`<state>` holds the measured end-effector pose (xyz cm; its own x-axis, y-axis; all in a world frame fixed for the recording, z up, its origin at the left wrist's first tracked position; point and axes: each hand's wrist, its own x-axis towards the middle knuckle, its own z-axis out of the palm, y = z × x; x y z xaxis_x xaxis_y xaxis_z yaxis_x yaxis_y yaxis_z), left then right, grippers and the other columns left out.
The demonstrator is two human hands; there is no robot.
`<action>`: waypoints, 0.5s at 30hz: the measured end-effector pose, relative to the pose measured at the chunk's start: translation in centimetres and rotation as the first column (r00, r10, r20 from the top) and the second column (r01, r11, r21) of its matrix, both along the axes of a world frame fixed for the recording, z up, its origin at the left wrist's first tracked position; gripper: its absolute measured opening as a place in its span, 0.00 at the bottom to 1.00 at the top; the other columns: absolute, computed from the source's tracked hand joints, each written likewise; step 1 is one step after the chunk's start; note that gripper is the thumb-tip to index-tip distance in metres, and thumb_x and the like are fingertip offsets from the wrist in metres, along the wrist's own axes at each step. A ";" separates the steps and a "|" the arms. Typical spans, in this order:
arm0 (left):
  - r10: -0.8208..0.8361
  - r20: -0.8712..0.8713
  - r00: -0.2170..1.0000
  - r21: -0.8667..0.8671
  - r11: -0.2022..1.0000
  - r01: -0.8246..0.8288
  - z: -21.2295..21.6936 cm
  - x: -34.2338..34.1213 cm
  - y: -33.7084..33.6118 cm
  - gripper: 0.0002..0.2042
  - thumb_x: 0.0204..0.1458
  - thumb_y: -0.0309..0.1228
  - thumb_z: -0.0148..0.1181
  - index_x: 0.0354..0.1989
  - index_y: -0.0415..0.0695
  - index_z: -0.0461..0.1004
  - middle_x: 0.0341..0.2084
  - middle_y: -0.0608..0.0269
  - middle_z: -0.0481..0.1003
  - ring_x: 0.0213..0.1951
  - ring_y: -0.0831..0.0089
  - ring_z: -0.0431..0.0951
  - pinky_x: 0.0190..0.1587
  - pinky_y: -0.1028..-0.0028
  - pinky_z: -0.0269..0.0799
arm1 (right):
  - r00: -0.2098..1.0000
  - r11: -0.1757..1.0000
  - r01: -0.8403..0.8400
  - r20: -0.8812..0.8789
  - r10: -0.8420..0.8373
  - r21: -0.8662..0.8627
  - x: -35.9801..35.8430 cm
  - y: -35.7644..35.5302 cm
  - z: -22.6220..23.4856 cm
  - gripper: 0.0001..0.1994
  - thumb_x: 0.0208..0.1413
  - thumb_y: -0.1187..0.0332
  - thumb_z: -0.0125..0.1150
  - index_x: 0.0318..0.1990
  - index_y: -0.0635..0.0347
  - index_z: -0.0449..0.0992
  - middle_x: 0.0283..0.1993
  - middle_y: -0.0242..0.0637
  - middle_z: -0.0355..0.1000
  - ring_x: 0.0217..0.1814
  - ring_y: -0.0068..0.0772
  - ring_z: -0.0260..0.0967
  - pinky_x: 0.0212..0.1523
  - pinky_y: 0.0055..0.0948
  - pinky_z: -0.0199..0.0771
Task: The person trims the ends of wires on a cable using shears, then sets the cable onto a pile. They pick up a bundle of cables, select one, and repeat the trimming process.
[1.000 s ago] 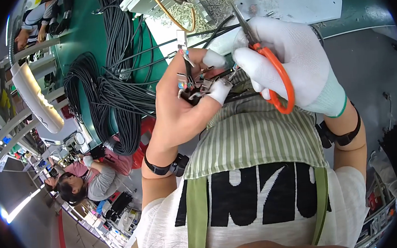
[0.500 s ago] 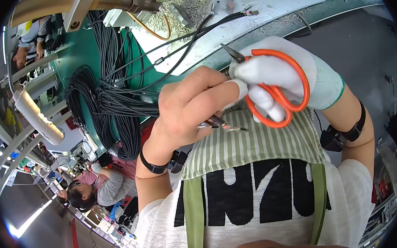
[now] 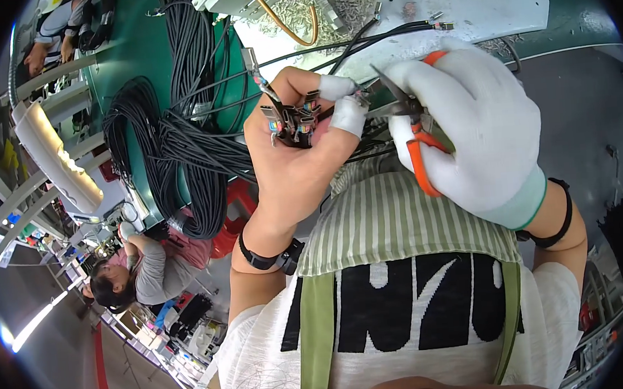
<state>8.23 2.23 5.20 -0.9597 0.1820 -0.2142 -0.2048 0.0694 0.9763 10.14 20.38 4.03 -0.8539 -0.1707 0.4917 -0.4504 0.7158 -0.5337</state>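
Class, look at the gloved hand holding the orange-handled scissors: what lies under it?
Under the right hand shows a green-striped apron and black cables. The scissors handles are mostly covered by the glove.

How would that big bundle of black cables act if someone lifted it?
The black cables would probably sag and flop, since the loops already droop over the green table edge. So many strands together likely feel heavy. Loose loops might slip apart and tangle unless gripped as one bunch.

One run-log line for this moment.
left hand: holds connector bundle | right hand: gloved, holds orange-handled snips | tips at bundle
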 end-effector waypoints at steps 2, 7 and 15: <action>-0.066 -0.070 0.995 -0.067 0.996 0.061 -0.6 -0.1 -0.3 0.09 0.45 0.17 0.62 0.35 0.36 0.70 0.27 0.69 0.73 0.26 0.90 0.66 0.30 0.88 0.61 | 1.000 0.998 0.001 0.015 -0.002 0.058 0.3 0.1 -0.2 0.12 0.43 0.70 0.67 0.36 0.56 0.74 0.20 0.34 0.67 0.19 0.38 0.65 0.24 0.33 0.66; -0.113 -0.138 0.984 -0.102 0.990 0.099 -0.8 -0.2 0.1 0.10 0.44 0.18 0.61 0.35 0.36 0.69 0.27 0.68 0.73 0.25 0.88 0.66 0.30 0.87 0.62 | 0.967 0.988 -0.097 0.244 0.066 0.117 1.3 0.7 -0.2 0.10 0.43 0.71 0.65 0.36 0.57 0.75 0.18 0.33 0.65 0.17 0.38 0.64 0.23 0.32 0.66; -0.257 -0.604 0.755 -0.284 0.954 0.097 -2.6 0.0 0.3 0.14 0.47 0.16 0.55 0.44 0.34 0.66 0.31 0.61 0.74 0.29 0.83 0.73 0.35 0.85 0.67 | 0.903 0.905 -0.080 0.355 0.244 -0.417 1.1 0.1 -0.9 0.06 0.49 0.73 0.61 0.34 0.63 0.75 0.19 0.36 0.67 0.16 0.32 0.65 0.19 0.25 0.64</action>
<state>8.22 2.57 2.61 -0.8455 0.3867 0.3682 0.4858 0.2709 0.8310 11.25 20.52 3.17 -0.9650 -0.1913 0.1796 -0.2383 0.3524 -0.9050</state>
